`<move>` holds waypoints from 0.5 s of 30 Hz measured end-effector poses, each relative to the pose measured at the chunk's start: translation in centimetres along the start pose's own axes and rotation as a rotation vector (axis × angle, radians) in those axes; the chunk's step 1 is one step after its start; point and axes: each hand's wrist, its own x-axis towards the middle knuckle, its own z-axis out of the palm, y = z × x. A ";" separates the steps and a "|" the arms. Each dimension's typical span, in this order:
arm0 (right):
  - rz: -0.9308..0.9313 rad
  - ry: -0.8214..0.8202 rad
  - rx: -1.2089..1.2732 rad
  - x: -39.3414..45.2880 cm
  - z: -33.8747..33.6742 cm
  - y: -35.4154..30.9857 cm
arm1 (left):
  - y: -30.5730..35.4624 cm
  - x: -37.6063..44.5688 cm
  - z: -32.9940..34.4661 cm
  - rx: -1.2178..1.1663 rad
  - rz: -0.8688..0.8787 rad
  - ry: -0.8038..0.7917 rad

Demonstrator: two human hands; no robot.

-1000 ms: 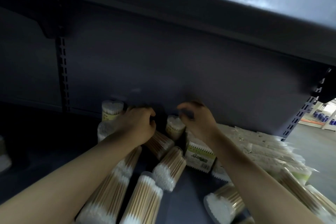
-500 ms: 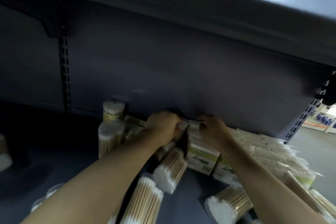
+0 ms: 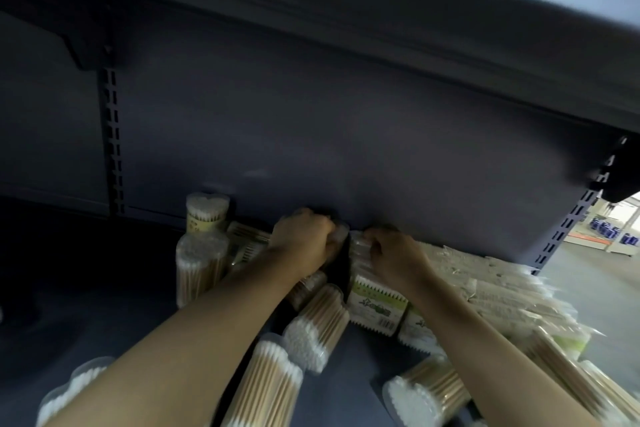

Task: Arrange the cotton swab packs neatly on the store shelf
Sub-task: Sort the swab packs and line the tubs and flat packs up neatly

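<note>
Deep on the shelf [image 3: 104, 291], left hand [image 3: 304, 241] and right hand [image 3: 398, 255] curl round swab packs [image 3: 356, 246]; green label [image 3: 377, 308] unreadable; foreground tubes [image 3: 318, 326] lie lengthwise toward the back.

No wording could be read anywhere. The flat pack [image 3: 377, 302] below the right hand carried a white-and-green label with dark marks on its green band (too blurred to make out as letters). The upright tub [image 3: 206, 211] at the back wore a yellow band with faint print, likewise illegible. A second flat pack [image 3: 415, 328] showed the same green label, unreadable.
</note>
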 end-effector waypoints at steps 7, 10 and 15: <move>-0.010 0.150 0.130 -1.1 -1.8 -1.3 | -1.8 -1.5 -2.4 -0.005 -0.029 0.116; -0.064 0.173 0.158 -1.5 -2.4 -2.1 | -2.9 -2.7 -3.3 0.002 -0.095 0.152; -0.084 0.162 0.190 -2.6 -2.6 -2.9 | -2.4 -5.3 -3.4 -0.072 -0.099 0.061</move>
